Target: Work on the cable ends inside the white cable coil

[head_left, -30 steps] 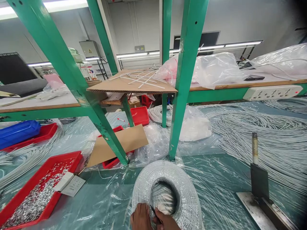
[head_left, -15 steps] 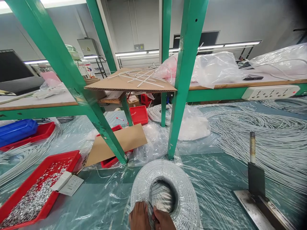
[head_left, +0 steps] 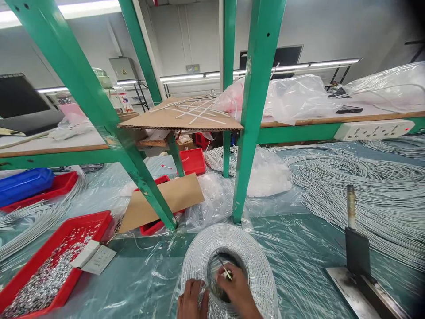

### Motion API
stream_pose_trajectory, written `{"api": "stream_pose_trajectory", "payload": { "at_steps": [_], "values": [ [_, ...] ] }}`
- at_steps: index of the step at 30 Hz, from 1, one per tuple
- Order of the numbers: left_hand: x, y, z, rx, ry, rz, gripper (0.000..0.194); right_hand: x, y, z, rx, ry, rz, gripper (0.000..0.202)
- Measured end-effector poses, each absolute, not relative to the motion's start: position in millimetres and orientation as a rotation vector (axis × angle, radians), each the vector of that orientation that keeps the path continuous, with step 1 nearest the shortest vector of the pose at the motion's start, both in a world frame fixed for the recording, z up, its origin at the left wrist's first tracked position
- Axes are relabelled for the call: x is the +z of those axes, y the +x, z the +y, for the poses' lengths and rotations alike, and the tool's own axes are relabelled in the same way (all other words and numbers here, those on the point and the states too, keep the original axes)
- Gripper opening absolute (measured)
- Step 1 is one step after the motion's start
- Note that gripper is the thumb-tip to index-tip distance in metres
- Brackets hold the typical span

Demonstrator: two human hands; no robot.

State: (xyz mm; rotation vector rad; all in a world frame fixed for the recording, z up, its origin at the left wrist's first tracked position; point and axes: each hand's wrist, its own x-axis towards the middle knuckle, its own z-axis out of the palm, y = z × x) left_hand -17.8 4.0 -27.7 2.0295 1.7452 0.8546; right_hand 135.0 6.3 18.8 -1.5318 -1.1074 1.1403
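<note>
A thick wrapped coil of thin grey-white cable [head_left: 259, 261] lies on the plastic-covered table in front of me. My left hand [head_left: 192, 300] presses on its near left side, fingers curled together over the windings and thumb toward the hole. Over the open middle of the coil is my right hand [head_left: 237, 288], closed in a pinch on a thin cable end [head_left: 227, 271] that slants up and left from the fingers. The right fingertips are partly hidden, and the wrist is slightly blurred.
Left stands a red tray [head_left: 71, 290] of small shiny metal pieces, with a white box [head_left: 98, 258] on its rim. A metal stand with an upright post [head_left: 351, 208] is at right, before loose cable bundles [head_left: 358, 190]. Green frame posts [head_left: 247, 177] rise behind the coil.
My right hand has moved up from the coil's near inner edge into its middle, with a cable end now showing in its fingers. The left hand stays nearly in place, thumb more spread.
</note>
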Motion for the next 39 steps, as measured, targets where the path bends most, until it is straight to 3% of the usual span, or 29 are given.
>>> {"api": "stream_pose_trajectory", "payload": {
  "at_steps": [5,13,24,31,39],
  "values": [
    [-29,-17,3,0.819,2.193,1.754,0.022,0,110,-2,1.16,-1.764,-1.21,0.028],
    [-42,-16,7,1.103,1.94,1.622,0.017,-8,104,-1,1.001,-1.833,-1.398,0.023],
    [-29,-18,8,1.033,1.852,1.518,0.025,-7,94,-5,0.917,-1.848,-1.472,0.026],
    [-21,-11,5,0.72,2.158,1.837,0.016,-8,95,-4,0.997,-1.759,-1.372,0.023],
    [-27,-3,8,0.771,2.729,1.939,0.02,-17,88,-8,0.881,-1.679,-1.368,0.029]
  ]
}}
